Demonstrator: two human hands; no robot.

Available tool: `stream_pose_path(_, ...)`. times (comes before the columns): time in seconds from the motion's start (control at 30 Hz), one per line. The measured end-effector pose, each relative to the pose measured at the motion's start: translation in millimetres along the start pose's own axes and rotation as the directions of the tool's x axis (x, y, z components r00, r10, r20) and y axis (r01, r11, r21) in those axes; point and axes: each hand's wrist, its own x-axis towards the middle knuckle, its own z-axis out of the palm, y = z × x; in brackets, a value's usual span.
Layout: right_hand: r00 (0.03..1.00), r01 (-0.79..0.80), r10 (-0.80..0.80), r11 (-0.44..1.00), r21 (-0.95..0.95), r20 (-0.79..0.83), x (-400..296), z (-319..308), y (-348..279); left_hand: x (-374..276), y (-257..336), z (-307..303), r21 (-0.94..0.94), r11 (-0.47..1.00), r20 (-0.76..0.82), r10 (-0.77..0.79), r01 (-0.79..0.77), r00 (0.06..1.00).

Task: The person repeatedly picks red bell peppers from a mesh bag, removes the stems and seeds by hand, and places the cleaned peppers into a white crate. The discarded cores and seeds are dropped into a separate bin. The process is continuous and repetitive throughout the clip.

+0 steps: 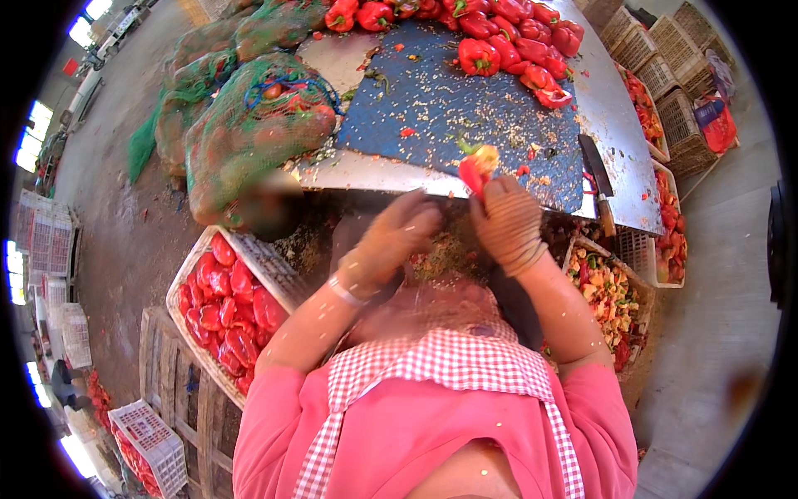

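Observation:
My right hand [511, 215], in a brownish-orange glove, grips a red pepper piece with its pale seed core and green stem [479, 165] over the near table edge. My left hand [396, 234], gloved alike and blurred, is apart from it in front of the table, and nothing shows in its fingers. A blue mat [430, 118] strewn with seeds lies before me. Whole red bell peppers [511, 31] are heaped on its far side, with a cut-open pepper [547, 87] at the near end. A knife [597, 171] with a wooden handle lies right of the mat, its handle past the table edge.
Green mesh sacks [262, 131] fill the table's left side. At lower left stands a crate of red pepper pieces [227, 312]. A container of pepper cores [601, 299] is at lower right, beside more filled crates [670, 224]. A wooden pallet [181, 387] lies lower left.

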Motion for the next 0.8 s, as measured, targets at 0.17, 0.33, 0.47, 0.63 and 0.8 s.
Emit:
stream_pose_path(0.17,0.999,0.012,-0.023,0.921,0.389,0.023,-44,9,-43,6,-27,41,-0.396,0.917,0.004,-0.037,0.036,0.999)
stream_pose_path(0.33,0.995,-0.091,0.038,0.713,0.695,0.092,-45,-42,-60,-25,-31,24,-0.344,0.935,-0.081,-0.118,0.084,0.99)
stream_pose_path(0.47,0.992,-0.009,-0.06,0.85,0.526,0.115,-30,-49,-49,-30,-40,26,-0.015,1.0,-0.183,0.007,-0.01,0.983)
stream_pose_path(0.63,0.85,-0.099,-0.141,0.904,0.415,0.508,-15,-35,-44,-31,-47,24,0.712,0.666,-0.087,0.397,-0.222,0.914)
stream_pose_path(0.8,0.909,-0.125,-0.081,0.882,0.454,0.409,-29,-21,-45,-38,-35,14,0.464,0.885,-0.132,0.026,0.038,0.991)
